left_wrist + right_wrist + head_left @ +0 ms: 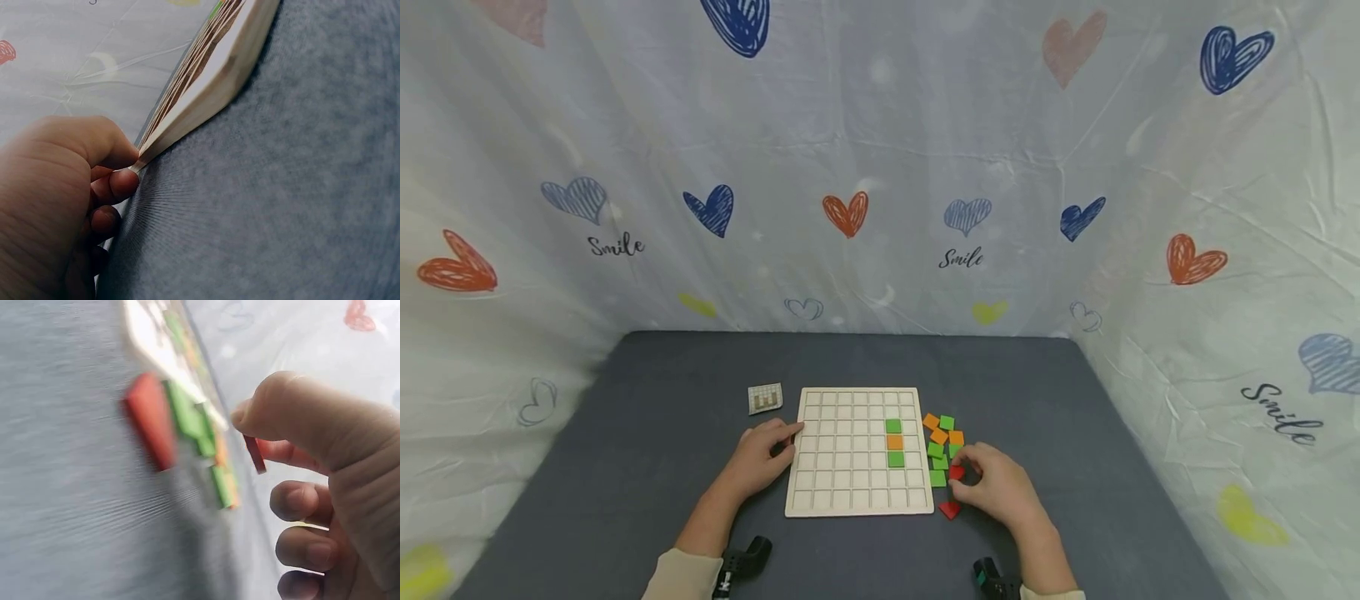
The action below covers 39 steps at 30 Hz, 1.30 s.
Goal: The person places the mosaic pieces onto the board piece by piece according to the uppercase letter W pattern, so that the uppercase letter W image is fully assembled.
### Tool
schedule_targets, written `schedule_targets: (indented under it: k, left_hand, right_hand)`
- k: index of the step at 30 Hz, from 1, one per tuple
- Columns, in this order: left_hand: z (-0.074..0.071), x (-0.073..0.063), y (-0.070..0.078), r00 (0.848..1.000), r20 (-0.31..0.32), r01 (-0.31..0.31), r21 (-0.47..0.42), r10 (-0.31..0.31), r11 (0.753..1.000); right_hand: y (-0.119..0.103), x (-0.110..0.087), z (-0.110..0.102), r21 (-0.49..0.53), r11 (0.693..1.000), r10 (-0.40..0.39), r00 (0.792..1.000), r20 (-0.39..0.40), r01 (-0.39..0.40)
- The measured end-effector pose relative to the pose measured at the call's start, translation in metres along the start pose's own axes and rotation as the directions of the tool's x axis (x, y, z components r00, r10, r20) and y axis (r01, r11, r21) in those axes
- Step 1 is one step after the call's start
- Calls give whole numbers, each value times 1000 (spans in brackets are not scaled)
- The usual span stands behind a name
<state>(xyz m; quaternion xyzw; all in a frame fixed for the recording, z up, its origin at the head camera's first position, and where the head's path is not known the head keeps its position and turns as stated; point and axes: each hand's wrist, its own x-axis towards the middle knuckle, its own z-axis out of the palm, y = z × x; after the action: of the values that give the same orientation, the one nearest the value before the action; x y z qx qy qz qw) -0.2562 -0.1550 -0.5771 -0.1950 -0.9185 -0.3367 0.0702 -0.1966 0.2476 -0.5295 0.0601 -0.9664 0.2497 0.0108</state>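
A pale wooden grid board [840,485] lies on the grey table. My left hand [763,457] rests at its left edge, with forefinger and thumb touching the rim; in the left wrist view the thumb [106,140] meets the board's edge [206,109]. Two green tiles and an orange tile [894,442] between them form a column in the board's right part. My right hand [1000,487] pinches a red tile [254,453] between thumb and forefinger, just right of the board. Another red tile [950,509] lies near the board's lower right corner.
Several loose green tiles [937,478] and orange tiles [931,421] are scattered along the board's right side. A small card with a grid pattern [765,398] lies beyond my left hand. Behind the table hangs a pale curtain [895,167] printed with hearts.
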Motion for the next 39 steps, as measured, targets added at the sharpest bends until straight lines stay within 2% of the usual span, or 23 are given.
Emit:
schedule_targets:
  k: [7, 13, 19, 22, 26, 31, 39]
  left_hand:
    - [0, 1, 0, 1000, -1, -9, -2, 9, 1000]
    - [0, -1, -2, 1000, 0, -10, 5, 10, 1000]
    - [1, -4, -2, 1000, 15, -17, -18, 18, 1000]
    - [3, -5, -2, 999, 33, -3, -22, 3, 1000]
    - [2, -6, -1, 1000, 20, 8, -30, -8, 1000]
    - [0, -5, 0, 1000, 10, 10, -34, -10, 999]
    - [-2, -1, 0, 1000, 16, 12, -24, -12, 1000]
  right_hand:
    - [-15, 16, -21, -19, 996, -87, 996, -23, 87]
    - [-30, 25, -26, 22, 992, -122, 992, -29, 123]
    - [-41, 25, -18, 46, 983, -177, 984, -16, 178]
    - [-45, 24, -14, 43, 973, -228, 974, 3, 227]
    - [-51, 24, -8, 41, 960, -278, 959, 47, 276]
    - [-58, 28, 1, 50, 955, -295, 950, 98, 291]
    - [-63, 35, 19, -18, 944, -320, 931, 176, 328]
